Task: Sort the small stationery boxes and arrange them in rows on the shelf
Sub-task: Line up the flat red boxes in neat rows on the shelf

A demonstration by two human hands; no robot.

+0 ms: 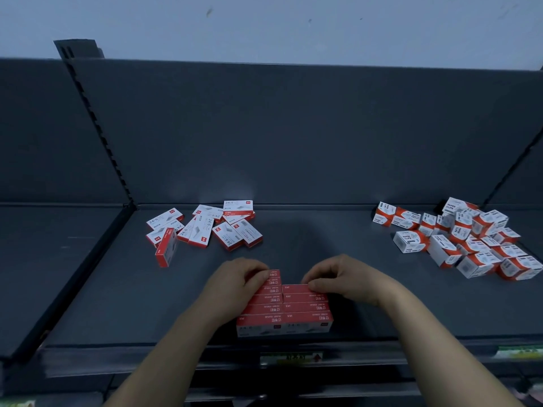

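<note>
Aligning two rows of staple boxes (pixel 285 312) at shelf (pixel 117 289) front; left hand (pixel 238 279) and right hand (pixel 343 277) each pinch a rearmost box. Not yet sorted: loose staple boxes (pixel 202 227) rear-left, paper clip boxes (pixel 470 239) far right.

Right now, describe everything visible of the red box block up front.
The staple-box block is two tight columns of cardboard boxes on edge: red tops with white print, white fronts marked 24/6. The left column runs further back. The block sits at the front of the shelf. The left hand grips its rearmost left box; the right hand pinches the rearmost right one.
</note>
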